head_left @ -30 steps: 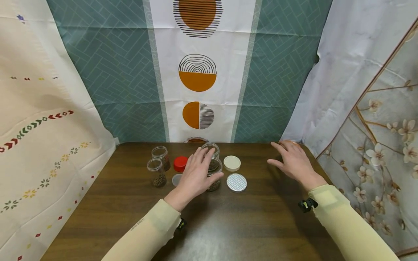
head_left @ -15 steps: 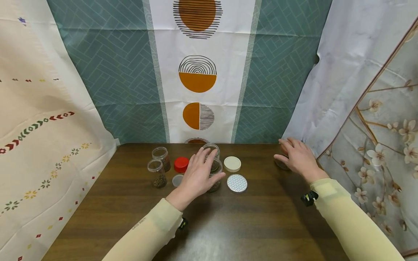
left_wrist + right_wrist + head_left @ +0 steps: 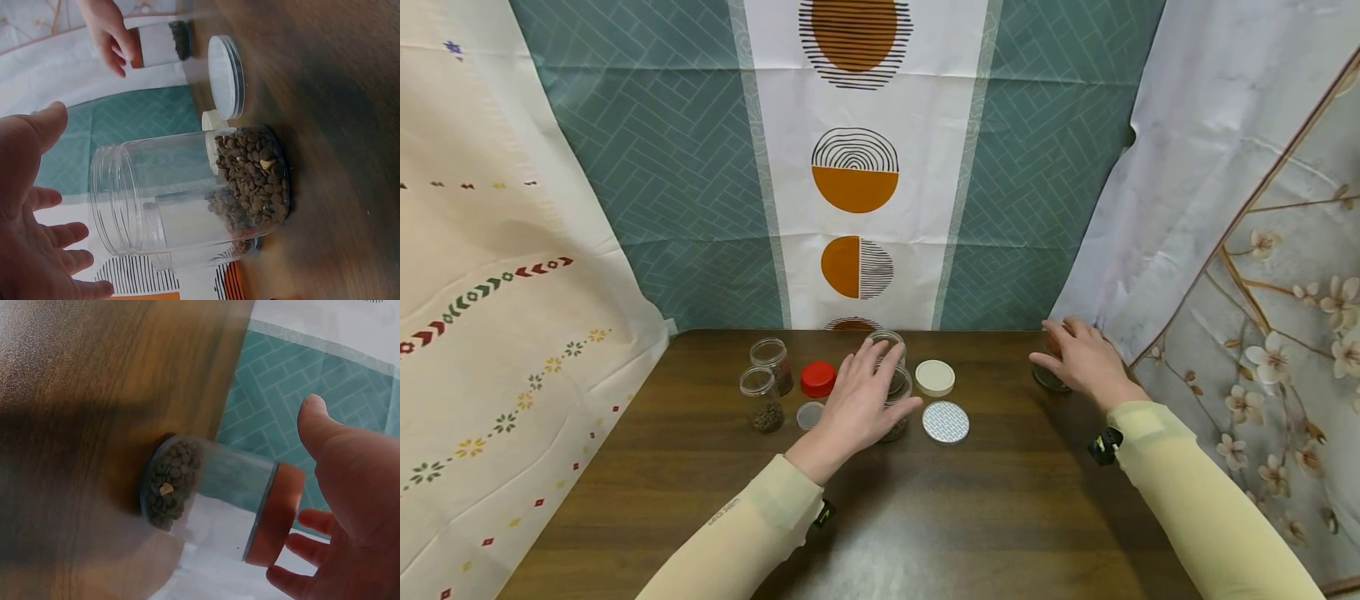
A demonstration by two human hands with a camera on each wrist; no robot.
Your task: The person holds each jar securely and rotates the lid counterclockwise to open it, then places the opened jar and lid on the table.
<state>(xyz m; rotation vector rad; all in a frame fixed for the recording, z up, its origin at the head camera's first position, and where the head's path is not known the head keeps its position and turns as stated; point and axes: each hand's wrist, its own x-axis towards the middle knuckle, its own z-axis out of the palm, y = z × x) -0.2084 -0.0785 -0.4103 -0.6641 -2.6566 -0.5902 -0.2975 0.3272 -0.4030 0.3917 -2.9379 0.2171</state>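
Observation:
In the head view my left hand hovers with spread fingers over a clear open jar of brown pellets. The left wrist view shows it apart from the rim. Just behind stands a second open jar, partly hidden. At the far right, my right hand is beside a clear jar capped by an orange-brown lid. In the right wrist view the thumb is away from the lid and the fingertips lie close to its edge; whether they touch, I cannot tell. Pellets fill the jar's bottom.
Two open jars, a front one and a back one, stand left on the wooden table. Loose lids lie around: red, small translucent, cream and a white-patterned one. Cloth hangs behind and along both sides.
My right hand has moved to the right, and the base of the lidded jar shows beside it. The left hand has stayed nearly still over the open jar.

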